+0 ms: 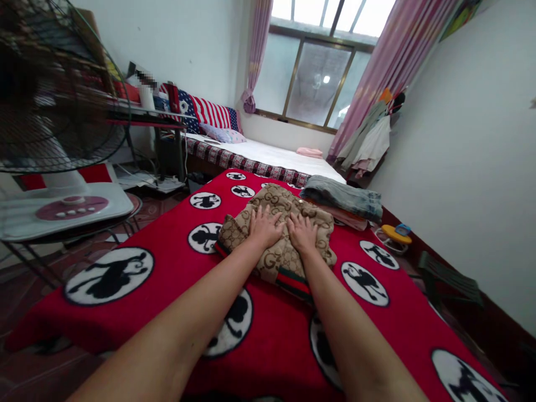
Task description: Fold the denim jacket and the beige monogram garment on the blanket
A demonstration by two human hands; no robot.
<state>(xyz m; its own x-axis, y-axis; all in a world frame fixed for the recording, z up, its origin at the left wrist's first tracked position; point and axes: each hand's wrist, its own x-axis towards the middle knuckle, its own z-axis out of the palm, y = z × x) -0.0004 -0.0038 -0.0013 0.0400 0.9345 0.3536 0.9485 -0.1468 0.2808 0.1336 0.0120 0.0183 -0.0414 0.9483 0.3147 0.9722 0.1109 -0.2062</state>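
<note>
A folded tan garment (pixel 285 259) with a brown letter pattern and green-and-red striped edges lies on a red blanket (pixel 167 296) printed with black figures in white ovals. My left hand (pixel 265 226) rests palm down on the garment's upper left part, fingers spread. Flat on its upper right part lies my right hand (pixel 302 231), its fingers also apart. Neither hand grips the cloth. Behind the garment and to its right is a stack of folded clothes, with blue-grey jeans (pixel 343 195) on top.
A fan (pixel 54 106) stands at the left over a white base. Behind the blanket is a bed (pixel 268 153) with pillows and a pink folded cloth (pixel 309 152). At the right are a yellow-topped stool (pixel 396 234) and a dark green chair (pixel 450 279).
</note>
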